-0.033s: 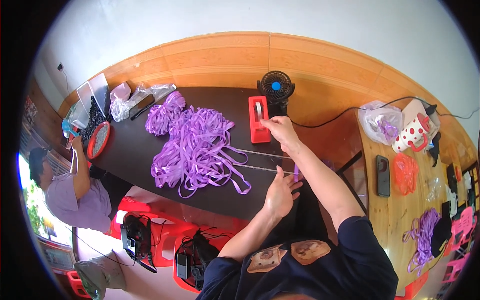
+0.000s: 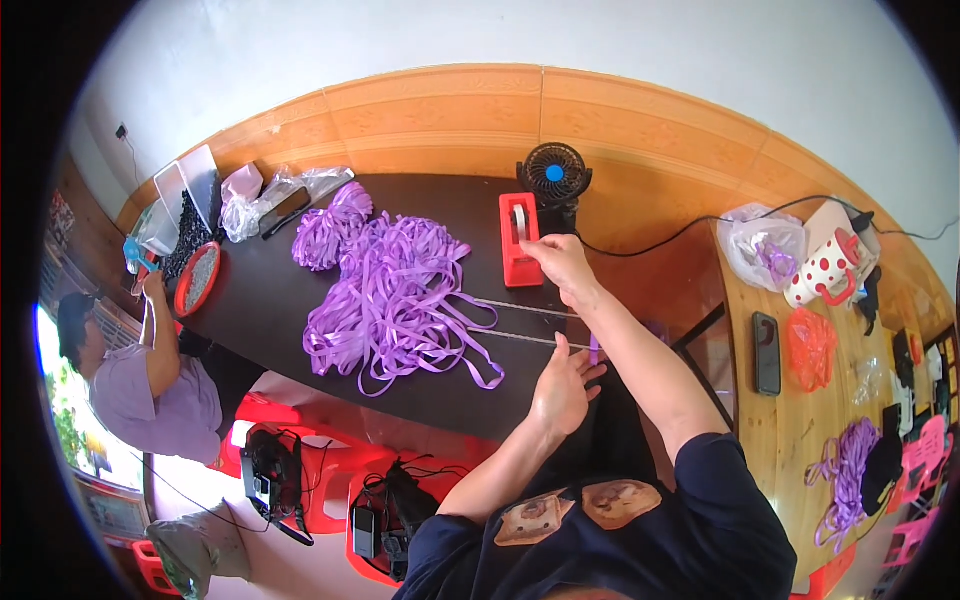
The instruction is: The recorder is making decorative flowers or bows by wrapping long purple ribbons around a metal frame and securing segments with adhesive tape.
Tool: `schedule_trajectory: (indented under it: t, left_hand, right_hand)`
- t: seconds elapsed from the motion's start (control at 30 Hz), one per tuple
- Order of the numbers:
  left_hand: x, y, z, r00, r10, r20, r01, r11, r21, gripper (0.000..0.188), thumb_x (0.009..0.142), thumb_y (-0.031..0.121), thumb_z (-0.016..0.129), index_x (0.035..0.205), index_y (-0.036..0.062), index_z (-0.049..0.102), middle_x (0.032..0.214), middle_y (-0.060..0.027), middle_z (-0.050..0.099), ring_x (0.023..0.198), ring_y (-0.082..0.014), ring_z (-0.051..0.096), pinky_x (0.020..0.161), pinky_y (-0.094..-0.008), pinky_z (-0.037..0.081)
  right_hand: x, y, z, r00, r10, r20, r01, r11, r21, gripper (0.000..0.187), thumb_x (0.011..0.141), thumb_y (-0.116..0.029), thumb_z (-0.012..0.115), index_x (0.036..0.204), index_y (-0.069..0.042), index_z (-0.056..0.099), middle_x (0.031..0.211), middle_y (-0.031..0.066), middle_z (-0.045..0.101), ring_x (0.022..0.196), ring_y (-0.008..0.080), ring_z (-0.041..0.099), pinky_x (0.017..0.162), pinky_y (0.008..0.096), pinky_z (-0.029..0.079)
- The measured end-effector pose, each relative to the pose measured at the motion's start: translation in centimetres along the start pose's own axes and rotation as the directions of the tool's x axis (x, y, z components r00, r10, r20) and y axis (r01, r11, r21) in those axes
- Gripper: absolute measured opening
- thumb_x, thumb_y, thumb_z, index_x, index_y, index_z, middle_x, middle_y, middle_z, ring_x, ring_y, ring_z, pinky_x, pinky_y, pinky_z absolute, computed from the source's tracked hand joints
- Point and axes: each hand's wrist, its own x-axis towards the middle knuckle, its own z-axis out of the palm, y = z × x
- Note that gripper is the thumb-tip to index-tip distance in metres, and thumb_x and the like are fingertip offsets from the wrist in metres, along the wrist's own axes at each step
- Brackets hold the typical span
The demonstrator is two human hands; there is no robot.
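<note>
On the dark table stands a red tape dispenser (image 2: pixel 520 265) with a pale tape roll in it. My right hand (image 2: pixel 562 268) reaches to its front end, thumb and fingers pinched together at the tape; the clear tape itself is too fine to see. Below it, my left hand (image 2: pixel 563 388) is held palm up near the table's edge, thumb raised and fingers apart. A short piece of purple ribbon (image 2: pixel 594 347) shows beside its fingertips. Two thin pale strips (image 2: pixel 525 338) run from the large heap of purple ribbon (image 2: pixel 390 290) toward my hands; my forearm and fingers hide their right ends.
A small black fan (image 2: pixel 553 172) stands behind the dispenser. At left are a red dish (image 2: pixel 198 280), clear bags and a seated person (image 2: pixel 150 390). The wooden table at right holds a black phone (image 2: pixel 766 353), a dotted mug (image 2: pixel 822 268) and more purple ribbon (image 2: pixel 850 470).
</note>
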Motion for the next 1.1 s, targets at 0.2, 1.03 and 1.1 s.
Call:
schedule_trajectory:
  t: [0.2, 1.03, 1.1]
  left_hand:
    - [0.0, 0.0, 0.3, 1.000, -0.004, -0.007, 0.004, 1.000, -0.019, 0.083, 0.090, 0.068, 0.025, 0.135, 0.0005, 0.041, 0.136, -0.0078, 0.045, 0.122, -0.0219, 0.039, 0.099, -0.0409, 0.023]
    - [0.6, -0.6, -0.7, 1.000, 0.007, 0.028, -0.006, 0.999, -0.031, 0.067, 0.093, 0.063, 0.026, 0.125, 0.0081, 0.050, 0.121, -0.0035, 0.055, 0.110, -0.0193, 0.046, 0.095, -0.0412, 0.026]
    - [0.5, -0.8, -0.9, 0.999, 0.025, 0.039, -0.024, 0.999, -0.030, 0.079, 0.089, 0.070, 0.029, 0.129, 0.0039, 0.046, 0.126, -0.0054, 0.051, 0.113, -0.0223, 0.044, 0.097, -0.0427, 0.025]
  right_hand:
    - [0.3, 0.0, 1.7, 0.998, 0.008, -0.065, 0.010, 0.961, 0.275, 0.012, 0.077, -0.008, 0.069, 0.070, 0.002, 0.065, 0.064, 0.0035, 0.060, 0.059, 0.0084, 0.052, 0.054, 0.0253, 0.040]
    - [-3.0, 2.4, -0.9, 0.982, -0.173, -0.078, 0.057, 0.660, -0.750, 0.010, 0.069, -0.021, 0.074, 0.068, -0.013, 0.069, 0.113, 0.0056, 0.059, 0.114, 0.0333, 0.042, 0.084, 0.0589, 0.033]
    - [-3.0, 2.9, -3.8, 0.987, -0.156, -0.028, 0.104, 0.770, -0.630, 0.010, 0.068, -0.021, 0.073, 0.068, -0.012, 0.068, 0.113, 0.0056, 0.060, 0.116, 0.0338, 0.041, 0.083, 0.0599, 0.034]
